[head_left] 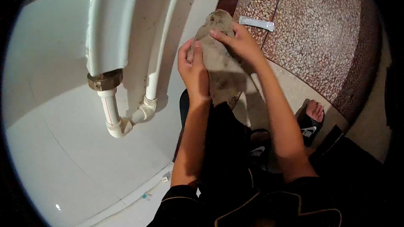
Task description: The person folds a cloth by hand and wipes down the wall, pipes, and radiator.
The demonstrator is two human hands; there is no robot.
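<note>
A dirty grey-beige cloth (219, 54) with dark stains hangs between my two hands, in the upper middle of the head view. My left hand (194, 65) grips its left edge, thumb on top and fingers behind. On the other side, my right hand (244, 44) pinches the upper right part, its thumb pressed on the cloth's face. The lower end of the cloth droops toward my knees. Just right of my right hand, a small white wrapped packet (256, 24) lies on the speckled stone floor.
To the left, a white basin (111, 21) is joined by a brown nut (105, 80) to a white drain pipe (110, 105), which bends into the tiled wall (54, 113). Another thin pipe (162, 46) rises beside it. My sandalled foot (311, 115) is at right on the pebbled floor's edge (313, 29).
</note>
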